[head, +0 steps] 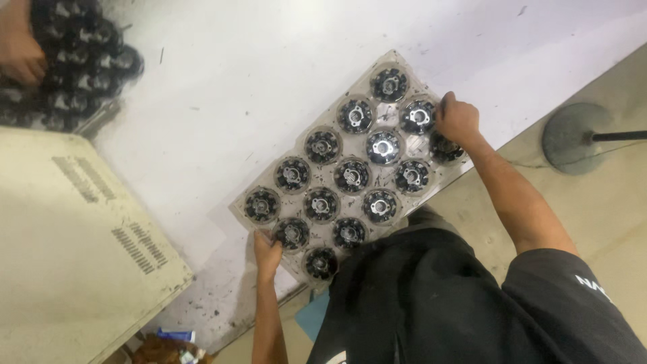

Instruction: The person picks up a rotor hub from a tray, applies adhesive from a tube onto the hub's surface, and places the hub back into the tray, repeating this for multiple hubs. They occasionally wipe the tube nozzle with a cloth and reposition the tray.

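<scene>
A clear plastic tray (pixel 237 202) lies slanted on the white table, its round pockets filled with several black ring-shaped metal parts (pixel 352 174). My left hand (pixel 267 252) grips the tray's near left edge beside one part. My right hand (pixel 457 120) is closed on the tray's far right edge, next to a part (pixel 418 116). The tray's near end sticks out past the table edge, over my dark shirt.
A beige metal cabinet (pixel 74 249) with vent slots stands at the left. Another person's hand (pixel 20 54) rests on a heap of black parts (pixel 81 61) at the top left. A round stand base (pixel 576 138) sits on the floor at right.
</scene>
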